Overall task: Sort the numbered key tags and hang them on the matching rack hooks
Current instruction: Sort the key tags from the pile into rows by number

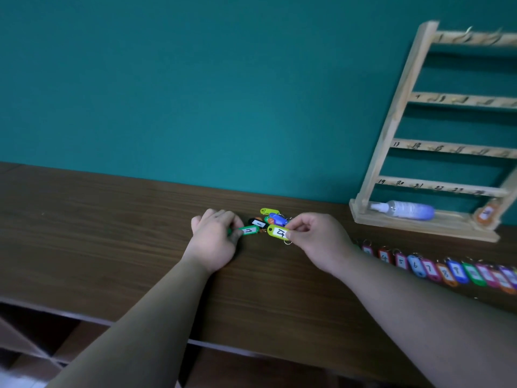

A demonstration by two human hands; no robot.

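Observation:
A small heap of coloured key tags lies on the dark wooden table near the wall. My left hand pinches a green tag marked 19 at the heap's left side. My right hand holds a yellow-green tag marked 15 by its ring end. A row of several numbered tags is laid out in order along the table to the right. The wooden key rack with numbered hooks leans against the wall at the right; its hooks look bare.
A clear spray bottle lies on the rack's base, and an orange tag rests at the base's right end. The teal wall rises behind the table. Dark shelving shows below the table's front edge.

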